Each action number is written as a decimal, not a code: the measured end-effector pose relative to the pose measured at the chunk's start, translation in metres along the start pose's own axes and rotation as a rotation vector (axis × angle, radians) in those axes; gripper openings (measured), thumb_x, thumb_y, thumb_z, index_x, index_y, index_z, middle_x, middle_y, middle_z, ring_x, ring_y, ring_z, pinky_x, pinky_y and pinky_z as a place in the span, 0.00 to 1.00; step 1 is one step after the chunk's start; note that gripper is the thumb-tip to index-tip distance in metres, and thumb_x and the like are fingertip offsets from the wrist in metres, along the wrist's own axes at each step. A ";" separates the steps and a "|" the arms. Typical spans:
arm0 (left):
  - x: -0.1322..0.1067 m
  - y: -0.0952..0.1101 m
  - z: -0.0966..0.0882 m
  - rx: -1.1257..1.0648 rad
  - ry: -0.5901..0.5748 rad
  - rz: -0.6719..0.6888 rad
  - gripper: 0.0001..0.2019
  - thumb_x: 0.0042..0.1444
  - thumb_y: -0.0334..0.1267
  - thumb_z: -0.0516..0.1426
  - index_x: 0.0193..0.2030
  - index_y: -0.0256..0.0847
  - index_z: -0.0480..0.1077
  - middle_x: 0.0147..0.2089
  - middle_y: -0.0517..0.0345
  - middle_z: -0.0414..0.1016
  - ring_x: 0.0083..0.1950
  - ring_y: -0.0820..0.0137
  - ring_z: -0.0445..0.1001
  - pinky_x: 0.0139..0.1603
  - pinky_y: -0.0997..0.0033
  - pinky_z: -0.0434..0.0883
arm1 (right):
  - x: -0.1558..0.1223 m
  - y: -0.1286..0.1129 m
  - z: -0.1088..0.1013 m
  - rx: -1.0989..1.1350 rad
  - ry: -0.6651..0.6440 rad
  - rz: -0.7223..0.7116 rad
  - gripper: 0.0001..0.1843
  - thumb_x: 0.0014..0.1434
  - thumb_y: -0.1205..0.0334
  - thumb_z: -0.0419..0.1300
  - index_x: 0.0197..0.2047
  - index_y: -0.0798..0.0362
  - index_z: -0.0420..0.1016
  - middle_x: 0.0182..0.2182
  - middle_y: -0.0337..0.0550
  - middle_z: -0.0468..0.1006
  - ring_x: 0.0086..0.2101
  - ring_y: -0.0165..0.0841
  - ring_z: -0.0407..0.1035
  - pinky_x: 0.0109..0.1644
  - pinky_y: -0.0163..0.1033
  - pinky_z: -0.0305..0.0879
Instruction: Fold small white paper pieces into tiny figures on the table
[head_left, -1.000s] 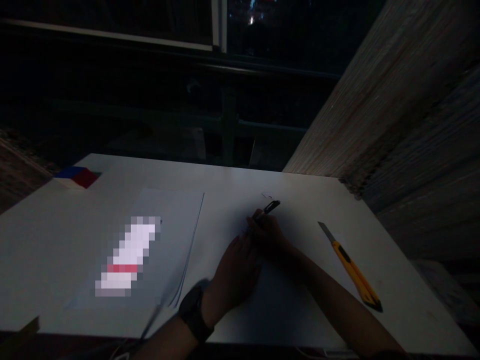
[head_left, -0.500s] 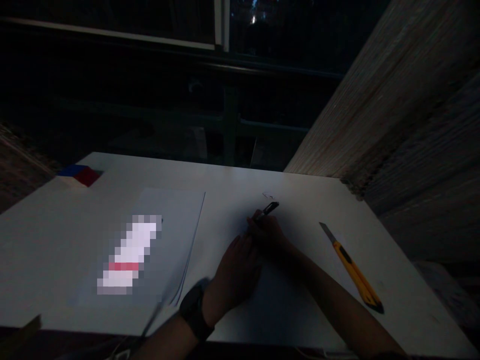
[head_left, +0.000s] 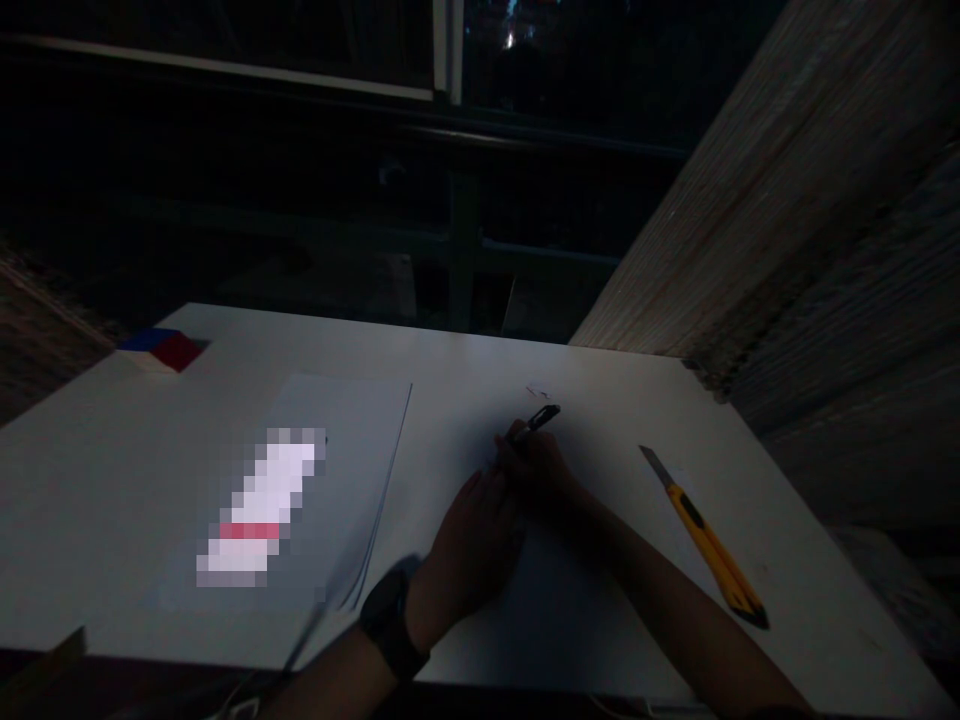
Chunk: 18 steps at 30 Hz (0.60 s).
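My right hand (head_left: pixel 541 470) is closed around a dark pen (head_left: pixel 541 417), which slants with its clip end up and to the right. The pen's tip is hidden behind my fingers. Beside it, my left hand (head_left: pixel 476 545) lies on the white table (head_left: pixel 450 355), fingers stretched forward and nearly touching the right hand. A dark watch (head_left: pixel 391 622) is on the left wrist. Something small and pale shows at the left fingertips, too dim to name. Just beyond the pen lie small scraps or marks (head_left: pixel 538 390).
A yellow utility knife (head_left: pixel 709 550) with its blade out lies to the right. Paper sheets (head_left: pixel 360 430) lie on the left, with a bright blurred-out object (head_left: pixel 274 490) on them. A blue and red block (head_left: pixel 169 350) sits at the far left. A curtain (head_left: pixel 697 200) hangs at the right.
Almost nothing differs; the whole view has shifted very slightly. Both hands stay in place, and the pen remains in my right hand.
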<state>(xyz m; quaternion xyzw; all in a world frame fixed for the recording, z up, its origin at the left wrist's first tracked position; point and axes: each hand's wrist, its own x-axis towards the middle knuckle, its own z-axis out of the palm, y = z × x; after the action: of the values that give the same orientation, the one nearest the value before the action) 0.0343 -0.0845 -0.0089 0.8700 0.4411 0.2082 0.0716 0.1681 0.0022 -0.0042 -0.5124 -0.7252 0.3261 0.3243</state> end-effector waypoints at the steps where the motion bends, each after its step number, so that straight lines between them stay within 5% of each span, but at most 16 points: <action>1: 0.000 0.000 0.000 0.000 0.002 0.002 0.20 0.55 0.35 0.50 0.55 0.35 0.60 0.58 0.43 0.61 0.60 0.56 0.58 0.60 0.49 0.58 | 0.000 0.000 0.000 -0.007 0.005 0.000 0.14 0.56 0.53 0.50 0.25 0.53 0.59 0.14 0.33 0.60 0.17 0.24 0.57 0.21 0.30 0.50; 18: -0.001 -0.001 0.001 -0.005 -0.005 0.003 0.18 0.56 0.36 0.49 0.54 0.34 0.61 0.57 0.41 0.62 0.60 0.57 0.59 0.61 0.51 0.56 | 0.000 0.000 -0.001 -0.060 0.000 0.008 0.13 0.56 0.54 0.50 0.25 0.53 0.60 0.15 0.34 0.63 0.18 0.25 0.58 0.21 0.29 0.51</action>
<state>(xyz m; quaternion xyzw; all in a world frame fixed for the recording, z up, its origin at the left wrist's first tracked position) 0.0338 -0.0848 -0.0101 0.8710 0.4393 0.2071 0.0743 0.1689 0.0020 -0.0037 -0.5249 -0.7327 0.3052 0.3075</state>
